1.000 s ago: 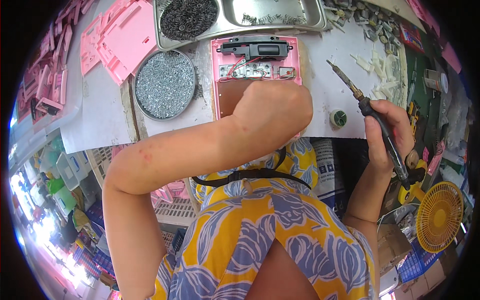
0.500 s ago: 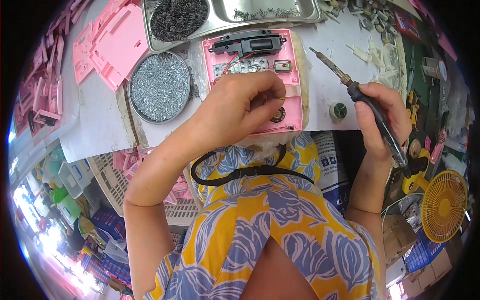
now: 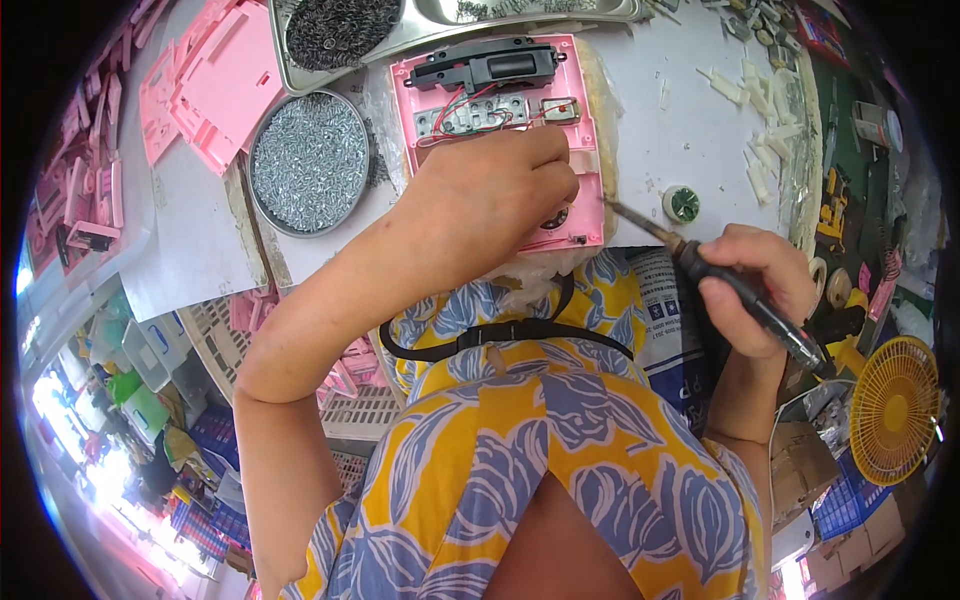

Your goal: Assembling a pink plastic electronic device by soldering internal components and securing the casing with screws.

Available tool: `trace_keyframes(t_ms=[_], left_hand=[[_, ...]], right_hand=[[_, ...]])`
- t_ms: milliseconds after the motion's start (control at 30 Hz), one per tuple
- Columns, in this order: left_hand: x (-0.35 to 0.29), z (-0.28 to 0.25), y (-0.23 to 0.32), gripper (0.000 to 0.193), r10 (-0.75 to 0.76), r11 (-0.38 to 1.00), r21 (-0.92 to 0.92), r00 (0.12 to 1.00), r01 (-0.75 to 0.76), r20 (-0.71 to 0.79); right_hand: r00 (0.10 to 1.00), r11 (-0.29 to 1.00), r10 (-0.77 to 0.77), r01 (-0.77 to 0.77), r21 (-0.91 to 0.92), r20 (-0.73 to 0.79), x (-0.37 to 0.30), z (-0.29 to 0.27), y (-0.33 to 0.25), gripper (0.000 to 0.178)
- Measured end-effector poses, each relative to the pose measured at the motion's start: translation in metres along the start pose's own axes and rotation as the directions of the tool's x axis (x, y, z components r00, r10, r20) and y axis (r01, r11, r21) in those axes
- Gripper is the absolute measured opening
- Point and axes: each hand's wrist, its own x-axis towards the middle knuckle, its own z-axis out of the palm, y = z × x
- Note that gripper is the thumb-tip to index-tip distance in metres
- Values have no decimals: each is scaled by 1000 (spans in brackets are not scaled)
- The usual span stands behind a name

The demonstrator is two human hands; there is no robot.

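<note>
A pink plastic casing lies on a plastic-wrapped pad at the table's near edge. Inside it sit a black moulded part, a metal plate with red and green wires, and a dark round part half covered by my fingers. My left hand is over the casing with its fingers pinched together; what they hold is hidden. In my right hand is a soldering iron, gripped by its black handle. Its tip points at the casing's right edge, close to my left fingertips.
A small spool of green material stands right of the casing. On the left are a round tin of screws and pink panels. A metal tray with springs lies behind. White plastic pieces and a yellow fan are at right.
The soldering iron has come down and left, its tip now beside the casing. My left hand has turned slightly over the casing, hiding its pinched fingertips.
</note>
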Motion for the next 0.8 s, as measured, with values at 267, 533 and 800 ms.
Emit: trace_keyframes(t_ms=[267, 533, 800], left_hand=[[-1, 4, -1, 23, 42, 997, 58, 999, -41, -21], [-1, 4, 2, 21, 25, 996, 89, 1000, -24, -11], [-2, 4, 2, 20, 41, 994, 100, 999, -38, -26]], right_hand=[[996, 999, -50, 48, 22, 68, 9, 15, 5, 22], [998, 999, -25, 24, 29, 57, 15, 20, 2, 22], [998, 1000, 20, -20, 3, 54, 14, 14, -3, 23]])
